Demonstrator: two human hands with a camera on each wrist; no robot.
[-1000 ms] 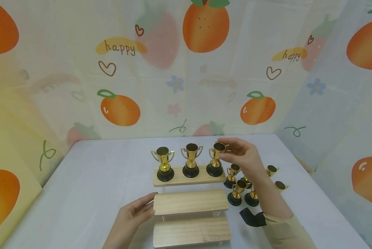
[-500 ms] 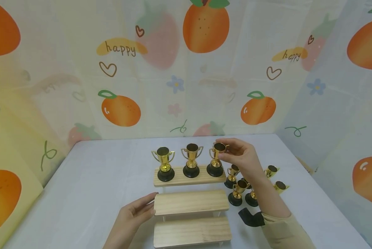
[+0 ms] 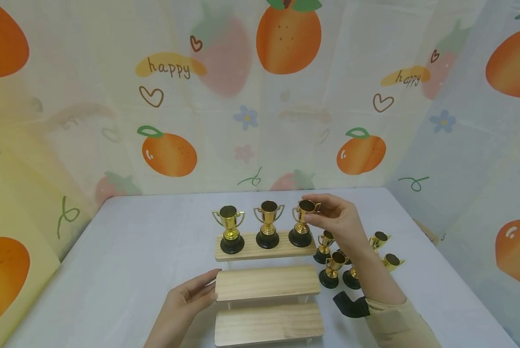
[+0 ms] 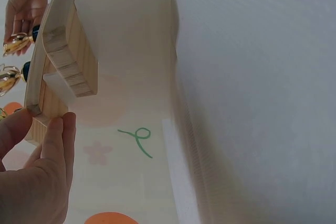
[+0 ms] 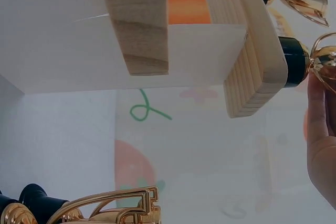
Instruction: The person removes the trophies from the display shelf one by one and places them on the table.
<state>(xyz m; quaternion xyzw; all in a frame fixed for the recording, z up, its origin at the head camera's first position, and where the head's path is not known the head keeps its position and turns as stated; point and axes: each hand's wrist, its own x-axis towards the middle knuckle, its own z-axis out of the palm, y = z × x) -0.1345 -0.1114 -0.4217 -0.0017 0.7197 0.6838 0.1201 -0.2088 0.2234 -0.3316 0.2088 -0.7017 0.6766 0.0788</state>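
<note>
A three-tier wooden display stand stands on the table. Three gold trophy cups with black bases are lined up on its top tier: a left trophy, a middle trophy and a right trophy. My right hand pinches the right trophy by its cup, thumb in front and fingers behind; its base sits upright on the board's end. With my left hand I hold the left end of the middle tier, thumb and fingers on either face of the board.
Several more trophies, one of them a near trophy, stand on the white table right of the stand, partly hidden by my right forearm. The lowest tier is nearest me. A fruit-patterned cloth hangs behind the table.
Almost nothing differs. Both hands keep their holds, and the right trophy stays at the right end of the top tier. The view has shifted very slightly.
</note>
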